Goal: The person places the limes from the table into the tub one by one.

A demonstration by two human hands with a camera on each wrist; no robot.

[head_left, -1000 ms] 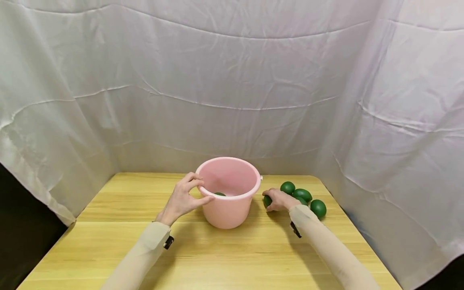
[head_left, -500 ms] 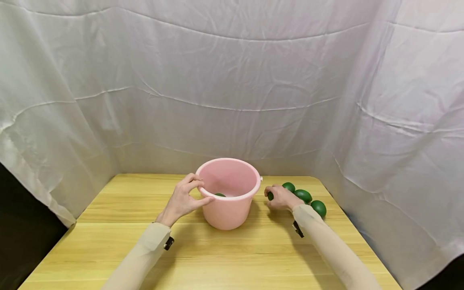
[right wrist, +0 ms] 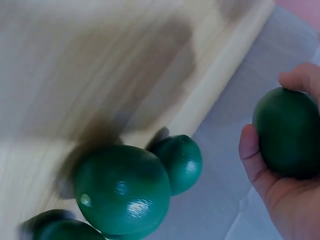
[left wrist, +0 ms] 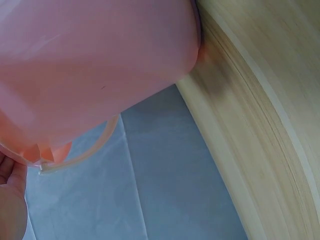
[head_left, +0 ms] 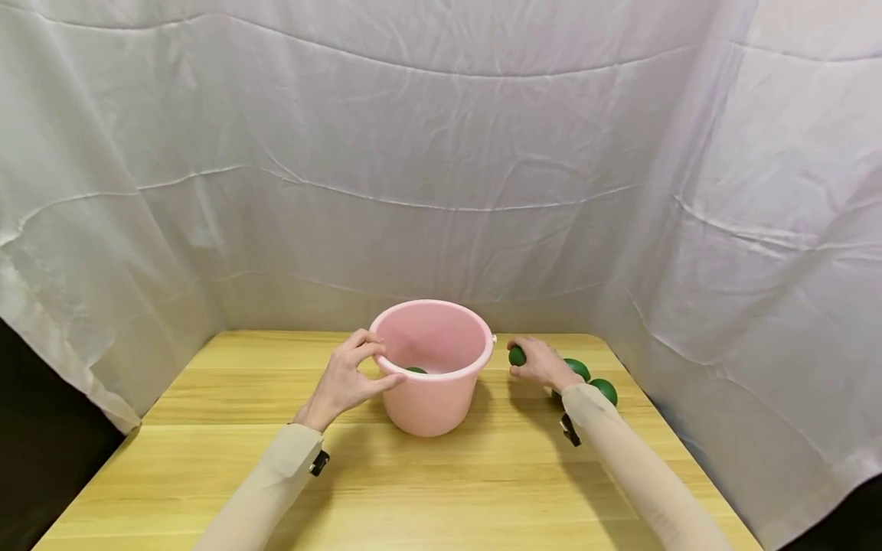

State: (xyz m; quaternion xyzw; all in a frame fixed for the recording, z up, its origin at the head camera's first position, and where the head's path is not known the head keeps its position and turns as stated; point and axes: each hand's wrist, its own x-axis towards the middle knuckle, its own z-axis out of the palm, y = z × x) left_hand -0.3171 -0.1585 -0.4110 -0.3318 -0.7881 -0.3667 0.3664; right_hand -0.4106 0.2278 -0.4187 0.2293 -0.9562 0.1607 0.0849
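A pink bucket (head_left: 430, 405) stands upright on the table, with part of a green lime (head_left: 416, 370) visible inside it. My left hand (head_left: 342, 380) grips the bucket's left rim between thumb and fingers; in the left wrist view only part of this hand (left wrist: 12, 205) shows, at the rim. Right of the bucket, my right hand (head_left: 544, 364) holds a dark green lime (head_left: 517, 356) above the table, thumb and fingers curled around it. The right wrist view shows that lime (right wrist: 282, 132) in the grasp. Several other glossy limes (right wrist: 122, 190) lie on the table beneath, partly hidden by the right arm.
The wooden table (head_left: 427, 490) is ringed by a pale hanging cloth (head_left: 441, 168) at the back and sides. A curved bucket handle (left wrist: 95, 150) hangs on the bucket's far side. Two table limes sit near the right edge, one lime (head_left: 577, 369) behind another lime (head_left: 605, 390).
My right hand has lifted the lime from the table and shifted slightly up and right in the head view. The left hand keeps its grip on the bucket, which stays put.
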